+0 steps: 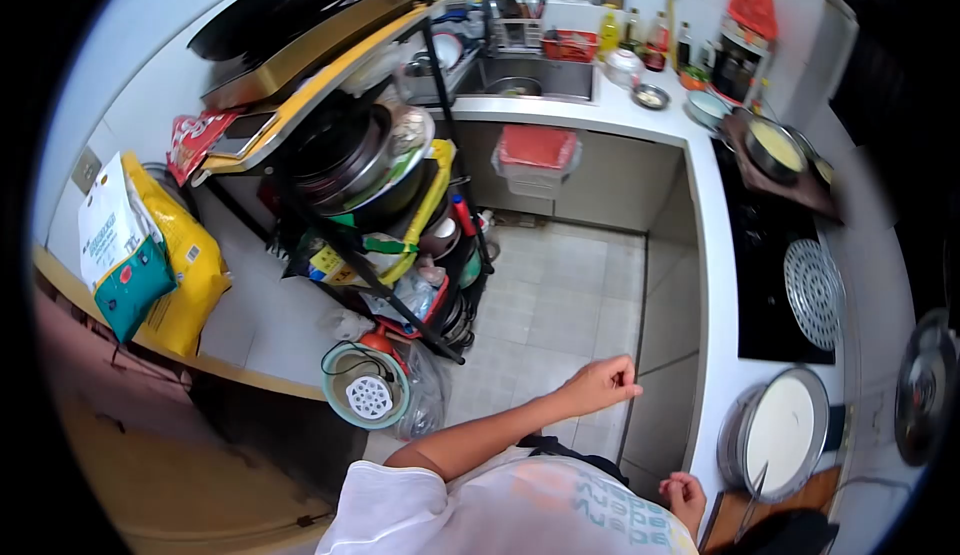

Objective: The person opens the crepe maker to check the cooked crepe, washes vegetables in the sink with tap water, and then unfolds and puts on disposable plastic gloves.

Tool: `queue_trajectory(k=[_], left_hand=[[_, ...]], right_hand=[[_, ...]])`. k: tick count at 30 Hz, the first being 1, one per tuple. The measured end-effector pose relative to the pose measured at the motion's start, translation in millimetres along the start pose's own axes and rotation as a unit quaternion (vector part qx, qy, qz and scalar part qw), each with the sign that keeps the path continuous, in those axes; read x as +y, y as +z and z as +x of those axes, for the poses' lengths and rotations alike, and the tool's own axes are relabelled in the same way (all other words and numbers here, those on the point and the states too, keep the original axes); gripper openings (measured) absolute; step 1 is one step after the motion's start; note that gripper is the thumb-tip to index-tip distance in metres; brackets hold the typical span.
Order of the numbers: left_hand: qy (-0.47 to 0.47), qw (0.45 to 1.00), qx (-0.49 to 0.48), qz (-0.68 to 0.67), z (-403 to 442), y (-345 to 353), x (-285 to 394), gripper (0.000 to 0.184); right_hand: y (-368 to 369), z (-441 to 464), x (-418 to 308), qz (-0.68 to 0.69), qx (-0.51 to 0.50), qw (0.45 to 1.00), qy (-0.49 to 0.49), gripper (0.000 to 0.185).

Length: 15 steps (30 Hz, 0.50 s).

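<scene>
My left hand hangs over the tiled floor in front of my body, its fingers curled in loosely and nothing visible in them. Close to the counter's front edge, my right hand is held low by my shirt, fingers bent inward, with no object showing. The nearest thing to it is a large metal pot on the white counter. White liquid fills the pot, and a thin metal utensil handle leans in it. A wooden cutting board lies beside the pot.
A round perforated steamer plate rests on the black cooktop. Behind it stands a pan of yellow contents. The sink is at the back. A crowded rack stands left, with a pale green bucket below.
</scene>
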<state>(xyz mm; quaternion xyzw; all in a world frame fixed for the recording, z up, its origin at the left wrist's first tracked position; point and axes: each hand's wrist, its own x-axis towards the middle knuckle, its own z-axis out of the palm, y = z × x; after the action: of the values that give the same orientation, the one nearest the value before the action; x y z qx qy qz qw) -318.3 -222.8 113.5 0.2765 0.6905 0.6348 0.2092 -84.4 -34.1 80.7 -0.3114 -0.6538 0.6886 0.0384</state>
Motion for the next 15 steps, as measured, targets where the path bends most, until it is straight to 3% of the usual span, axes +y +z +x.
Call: queue_trajectory(k=[7, 11, 12, 15], left_hand=[[0.174, 0.955, 0.152, 0.187, 19, -131, 54, 0.019], [0.246, 0.885, 0.255, 0.303, 21, -182, 79, 0.021], [0.282, 0.858, 0.285, 0.322, 23, -193, 83, 0.028], [0.308, 0.795, 0.331, 0.404, 23, -223, 93, 0.029]], right_hand=[[94, 114, -122, -0.092, -0.143, 0.982, -0.086, 0.011], [138, 156, -172, -0.156, -0.215, 0.957, -0.115, 0.010], [148, 167, -182, -0.173, -0.231, 0.950, -0.124, 0.010], [178, 203, -215, -0.326, -0.289, 0.865, -0.248, 0.012]])
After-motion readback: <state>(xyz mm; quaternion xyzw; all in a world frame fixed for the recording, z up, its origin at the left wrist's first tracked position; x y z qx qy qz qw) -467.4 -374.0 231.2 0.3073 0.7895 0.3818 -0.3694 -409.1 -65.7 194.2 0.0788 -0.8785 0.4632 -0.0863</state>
